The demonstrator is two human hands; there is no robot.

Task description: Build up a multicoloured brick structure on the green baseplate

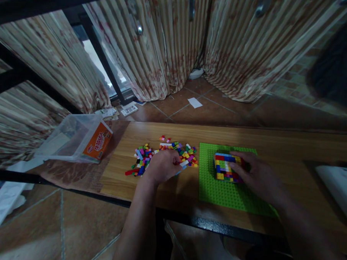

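Observation:
My left hand [164, 165] is over the near side of a loose pile of small colourful toy bricks [188, 154]. Its fingers are curled together, and whatever they pinch is too small or hidden to make out. A white brick [184, 163] and a light blue one lie right by its fingertips. On the green studded baseplate [207, 186] sits a square block built of multicoloured bricks [224, 168]. My right hand [251, 174] grips this block from its right side, thumb on the near top and fingers behind. Its right edge is covered by that hand.
A clear plastic bin [73, 138] with an orange label stands at the left end of the wooden table [170, 195]. At the far right lies a white object [339, 188]. Papers [129, 109] are on the tiled floor beyond, before striped curtains [170, 49].

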